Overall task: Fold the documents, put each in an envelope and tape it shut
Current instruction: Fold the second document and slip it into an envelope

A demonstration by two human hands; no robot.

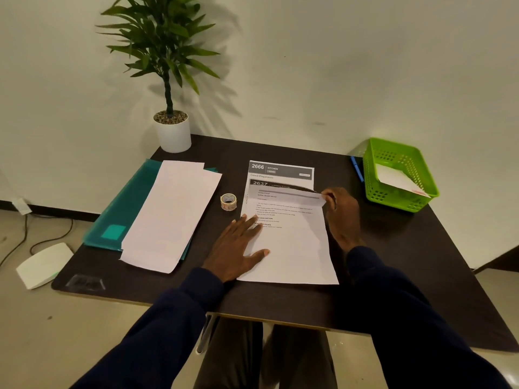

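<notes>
Left hand [241, 245] lies flat, fingers straight, pressing down on the left side of the top document [292, 248]. Right hand [341, 211] pinches that sheet's far right corner and holds it curled up off the stack of documents [280, 169]. Two printed headers show beneath it.

Progress, as I read it: early on this sheet. There is no crease in it yet, so the fold is only starting. At least two more sheets lie under it, unfolded.

The envelopes [168, 214], as I take those long white pieces to be, lie on the teal folder [118, 209] to my left, apart from the stack. The tape roll [228, 201] stands on the tabletop [407, 248] between them and the stack, with neither hand on it.

The green basket [370, 169] at far right holds a white piece [398, 179], possibly a finished envelope. I cannot tell whether it is taped.

Left to do: fold this sheet, slip it into an envelope, tape it, then do the same for the sheets below.
</notes>
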